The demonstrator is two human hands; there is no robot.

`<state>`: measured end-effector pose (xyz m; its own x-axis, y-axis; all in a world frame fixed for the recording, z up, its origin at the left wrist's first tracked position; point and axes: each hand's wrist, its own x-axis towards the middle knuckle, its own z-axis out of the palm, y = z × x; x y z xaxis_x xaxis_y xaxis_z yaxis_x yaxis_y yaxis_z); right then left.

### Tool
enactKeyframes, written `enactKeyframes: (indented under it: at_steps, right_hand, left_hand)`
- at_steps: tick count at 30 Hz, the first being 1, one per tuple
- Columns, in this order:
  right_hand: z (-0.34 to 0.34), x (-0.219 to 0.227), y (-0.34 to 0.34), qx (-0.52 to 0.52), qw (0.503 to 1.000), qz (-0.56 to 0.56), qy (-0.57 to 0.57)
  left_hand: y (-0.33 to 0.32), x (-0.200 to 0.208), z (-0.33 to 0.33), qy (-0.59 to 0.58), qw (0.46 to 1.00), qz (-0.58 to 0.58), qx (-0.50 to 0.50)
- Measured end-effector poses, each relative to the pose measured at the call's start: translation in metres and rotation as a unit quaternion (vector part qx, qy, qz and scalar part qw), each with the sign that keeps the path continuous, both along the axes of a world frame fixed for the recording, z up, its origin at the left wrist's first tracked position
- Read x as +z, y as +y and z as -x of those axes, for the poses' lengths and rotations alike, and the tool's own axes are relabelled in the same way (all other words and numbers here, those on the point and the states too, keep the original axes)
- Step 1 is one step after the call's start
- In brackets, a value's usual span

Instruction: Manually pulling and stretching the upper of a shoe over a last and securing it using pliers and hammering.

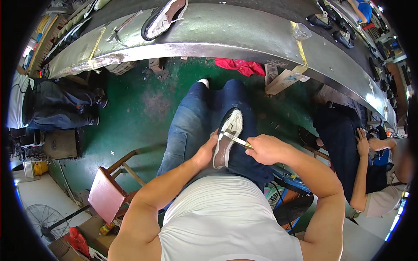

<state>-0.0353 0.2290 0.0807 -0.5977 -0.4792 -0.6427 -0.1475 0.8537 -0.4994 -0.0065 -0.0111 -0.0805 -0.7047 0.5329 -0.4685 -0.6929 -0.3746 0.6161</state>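
The person sits with a shoe (222, 153) lying on the lap, over the blue trousers (176, 145), its front end pointing away from the body, towards the bench (230, 26). This shoe is whitish at the front and grey-brown further back, with a dark edge around the front part. The left hand (207, 150) is closed on the left side of the shoe, the thumb and fingers near its middle. The right hand (266, 148) is gripping the handle of a metal tool (235, 138), and the pale metal part of it reaches across the shoe until near the left fingers — whether it presses on the surface, I cannot tell. On the bench, which has a metal front strip, there is another shoe (163, 22) of similar look, with a thin tool (116, 34) to the left of it. Far to the right stands a clear cup (301, 31), and beyond it lie several dark shoes (322, 21). Under the bench edge a red cloth (240, 66) is visible above the green floor (135, 87). At the lower left are a stool (106, 194) with a pinkish seat and a fan (45, 219); other people sit on both sides — one at left, one at right.
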Motion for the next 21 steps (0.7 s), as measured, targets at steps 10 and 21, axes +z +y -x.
enactKeyframes:
  at_steps: [10, 21]
  right_hand:
    - [-0.053, -0.057, -0.007, -0.193, 0.964, 0.129, 0.129]
    - [-0.059, -0.086, -0.023, -0.343, 0.913, 0.218, 0.034]
  left_hand:
    - [0.01, 0.003, 0.009, 0.163, 0.973, 0.163, -0.027]
    - [0.014, 0.033, 0.01, 0.335, 0.868, 0.366, -0.025]
